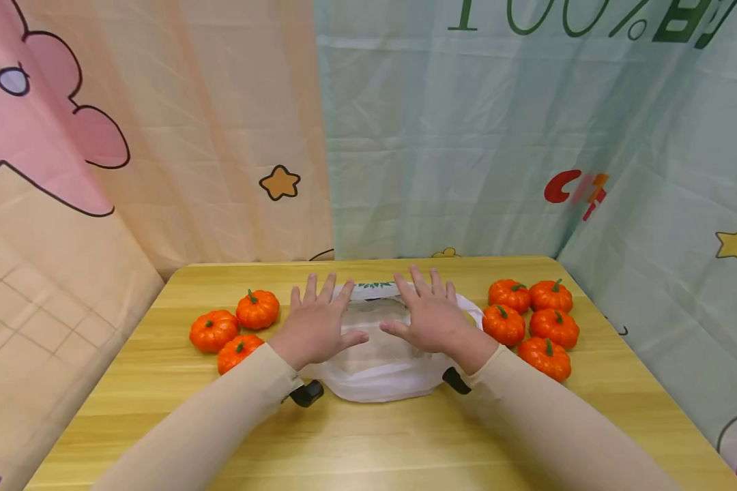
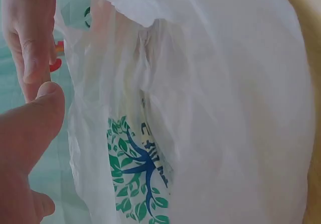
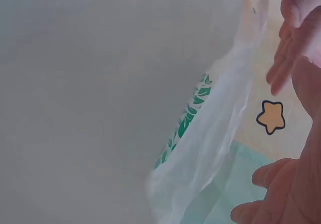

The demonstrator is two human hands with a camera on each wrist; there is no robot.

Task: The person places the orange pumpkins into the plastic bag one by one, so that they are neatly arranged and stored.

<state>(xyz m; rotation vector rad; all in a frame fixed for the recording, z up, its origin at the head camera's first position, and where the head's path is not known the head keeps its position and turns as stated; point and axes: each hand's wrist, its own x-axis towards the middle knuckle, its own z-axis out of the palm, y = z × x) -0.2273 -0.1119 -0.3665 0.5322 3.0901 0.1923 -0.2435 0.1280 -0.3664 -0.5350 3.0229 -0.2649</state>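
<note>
A white plastic bag (image 1: 381, 385) sits at the middle of the table, its mouth spread and a green leaf print near the far rim. In the left wrist view the bag (image 2: 241, 108) shows a blue and green tree print. Over its left side, my left hand (image 1: 319, 324) is held palm down with fingers spread. Likewise, my right hand (image 1: 432, 320) hovers over the right side, fingers straight and apart. Neither hand grips anything. The wrist views show both hands above the bag's rim (image 3: 220, 108), thumbs pointing toward each other.
Three small orange pumpkins (image 1: 258, 309) lie to the left of the bag, one partly behind the left sleeve. Several more pumpkins (image 1: 554, 329) are grouped on the right, close to the right forearm. Printed curtains (image 1: 442, 150) hang behind the wooden table (image 1: 368, 443) and along its sides.
</note>
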